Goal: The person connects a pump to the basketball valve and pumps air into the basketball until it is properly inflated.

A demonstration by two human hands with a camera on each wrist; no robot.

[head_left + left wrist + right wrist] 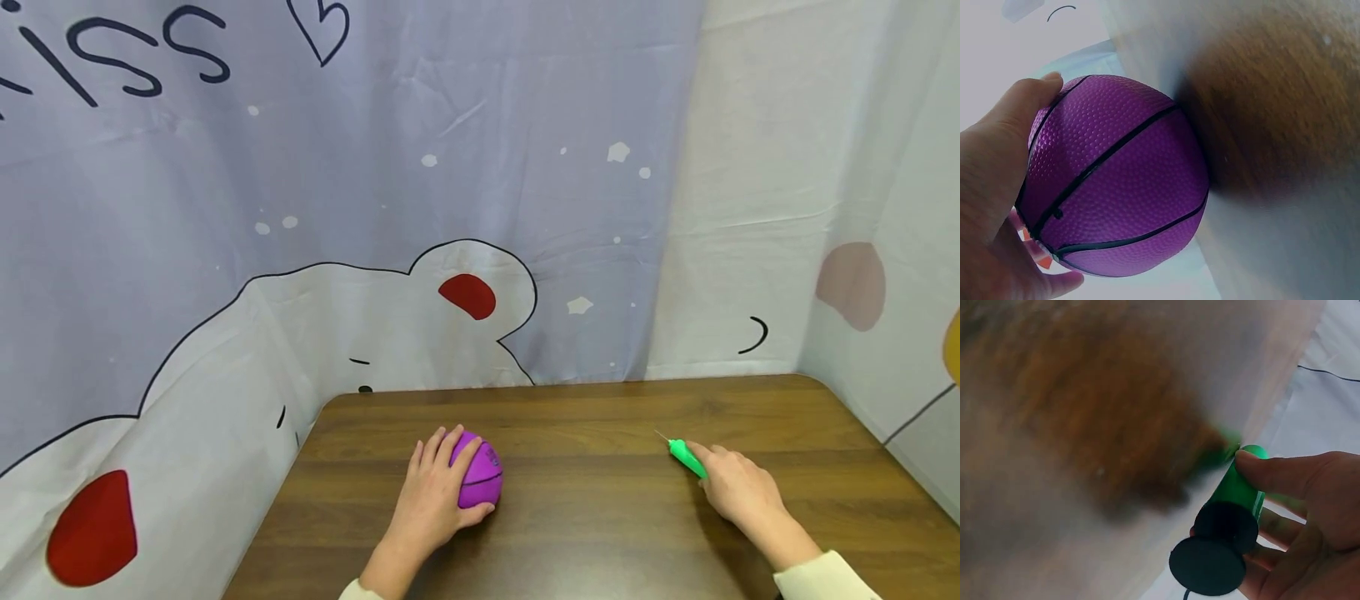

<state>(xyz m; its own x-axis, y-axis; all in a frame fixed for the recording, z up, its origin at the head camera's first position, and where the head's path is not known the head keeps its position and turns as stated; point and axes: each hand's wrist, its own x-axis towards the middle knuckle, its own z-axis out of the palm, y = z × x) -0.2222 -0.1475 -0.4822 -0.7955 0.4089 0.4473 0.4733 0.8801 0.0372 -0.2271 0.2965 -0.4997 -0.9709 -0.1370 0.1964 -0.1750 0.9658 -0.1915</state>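
A small purple basketball [483, 479] with black seams rests on the wooden table, left of the middle. My left hand [431, 500] grips it from the left, fingers over the top and thumb along the near side. In the left wrist view the basketball [1122, 175] shows its pebbled skin close against the wood. To the right, my right hand [742, 492] holds a green ball pump [686, 457], its thin needle [662, 436] pointing to the far left. The right wrist view shows thumb and fingers round the green barrel, with the black round handle end [1207, 565] towards the camera.
The brown wooden table [585, 467] has its far edge against a hanging cloth [570, 217] printed with white cartoon shapes. More cloth hangs at the left and right sides. A wide stretch of tabletop lies between the two hands.
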